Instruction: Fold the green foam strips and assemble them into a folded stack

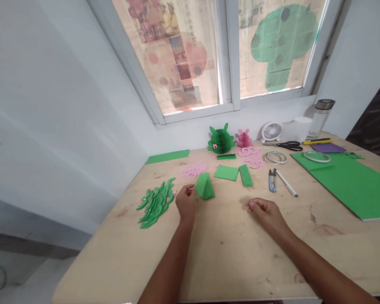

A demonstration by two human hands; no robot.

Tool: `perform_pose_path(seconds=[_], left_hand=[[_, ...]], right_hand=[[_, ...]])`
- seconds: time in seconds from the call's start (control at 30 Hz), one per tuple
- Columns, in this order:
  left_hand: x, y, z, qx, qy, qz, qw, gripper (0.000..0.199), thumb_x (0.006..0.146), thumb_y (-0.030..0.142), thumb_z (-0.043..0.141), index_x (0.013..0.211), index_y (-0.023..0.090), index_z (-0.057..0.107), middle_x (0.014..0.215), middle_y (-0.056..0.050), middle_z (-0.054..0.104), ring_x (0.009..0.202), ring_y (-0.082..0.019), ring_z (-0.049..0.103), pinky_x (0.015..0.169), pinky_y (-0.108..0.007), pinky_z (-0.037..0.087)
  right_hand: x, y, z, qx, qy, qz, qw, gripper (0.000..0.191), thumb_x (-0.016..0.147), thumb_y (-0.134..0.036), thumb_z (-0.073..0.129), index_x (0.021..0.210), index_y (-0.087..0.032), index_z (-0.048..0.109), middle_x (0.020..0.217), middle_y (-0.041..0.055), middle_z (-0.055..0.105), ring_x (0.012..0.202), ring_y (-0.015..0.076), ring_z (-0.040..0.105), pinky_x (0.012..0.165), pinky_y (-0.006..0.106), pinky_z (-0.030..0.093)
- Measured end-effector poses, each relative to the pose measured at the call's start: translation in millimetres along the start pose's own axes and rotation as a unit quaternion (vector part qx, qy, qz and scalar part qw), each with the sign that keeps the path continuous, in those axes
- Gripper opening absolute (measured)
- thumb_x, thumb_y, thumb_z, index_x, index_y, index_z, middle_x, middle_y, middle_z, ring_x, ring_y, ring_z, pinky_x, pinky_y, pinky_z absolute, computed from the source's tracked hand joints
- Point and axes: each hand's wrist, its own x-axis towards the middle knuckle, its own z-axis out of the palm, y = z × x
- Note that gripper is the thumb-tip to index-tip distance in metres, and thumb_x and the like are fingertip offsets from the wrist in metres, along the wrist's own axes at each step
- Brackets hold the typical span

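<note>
My left fingers (188, 191) are meeting just beside the folded green paper (204, 186). My right fingers (261, 204) are also meeting over the worktop (224, 253); whether gripping something, I cannot tell.

single head-worn view, facing forward and down, across table (221, 261), toward window (232, 55)

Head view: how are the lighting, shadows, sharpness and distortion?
Head view: the backlit window is among the brightest areas; same view: a faint, soft shadow lies by the right hand; same view: fine detail in the pink cutouts looks smeared; same view: the bottle leans outward, suggesting wide-angle distortion.
</note>
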Motion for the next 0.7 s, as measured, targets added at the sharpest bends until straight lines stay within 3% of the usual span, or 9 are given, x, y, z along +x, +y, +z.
perform_pose_path(seconds=[0.17,0.37,0.5,0.67,0.7], left_hand=[[-1,-13,13.3,0.219,-0.005,0.086,0.972,0.022,0.070,0.015,0.049,0.082,0.020,0.067,0.057,-0.002,0.059,0.058,-0.019,0.054,0.061,-0.029,0.032],[-9,-16,17.6,0.379,-0.043,0.178,0.907,0.018,0.074,0.018,0.050,0.078,0.018,0.067,0.074,-0.009,0.064,0.078,-0.025,0.057,0.073,-0.036,0.032],[-13,-14,18.1,0.443,-0.053,0.232,0.864,0.017,0.076,0.021,0.050,0.081,0.018,0.066,0.094,-0.011,0.064,0.095,-0.028,0.053,0.081,-0.041,0.033],[-14,-17,20.8,0.420,-0.081,0.300,0.852,0.026,0.078,0.011,0.047,0.094,0.022,0.064,0.108,-0.007,0.063,0.110,-0.024,0.049,0.097,-0.048,0.025],[-14,-19,21.5,0.415,-0.088,0.305,0.853,0.027,0.079,0.010,0.046,0.096,0.023,0.063,0.108,-0.007,0.064,0.109,-0.024,0.051,0.099,-0.049,0.023]], right_hand=[[-3,9,3,-0.031,-0.030,-0.040,0.998,0.026,0.077,-0.037,0.052,0.066,-0.016,0.063,0.063,0.0018,0.063,0.057,0.0160,0.053,0.052,0.025,0.036],[10,-8,3,-0.142,-0.029,-0.129,0.981,0.026,0.081,-0.031,0.047,0.090,-0.019,0.068,0.093,0.0065,0.069,0.087,0.0229,0.062,0.078,0.033,0.044],[44,-31,10,-0.340,-0.024,-0.215,0.915,0.029,0.084,-0.027,0.042,0.100,-0.018,0.066,0.103,0.0087,0.067,0.099,0.0237,0.057,0.087,0.036,0.039],[93,-43,36,-0.579,-0.032,-0.241,0.778,0.028,0.085,-0.026,0.043,0.105,-0.016,0.061,0.112,0.0121,0.062,0.108,0.0248,0.050,0.092,0.039,0.029],[101,-42,41,-0.591,-0.031,-0.238,0.770,0.028,0.084,-0.025,0.046,0.106,-0.014,0.060,0.113,0.0141,0.061,0.110,0.0257,0.048,0.094,0.040,0.026]])
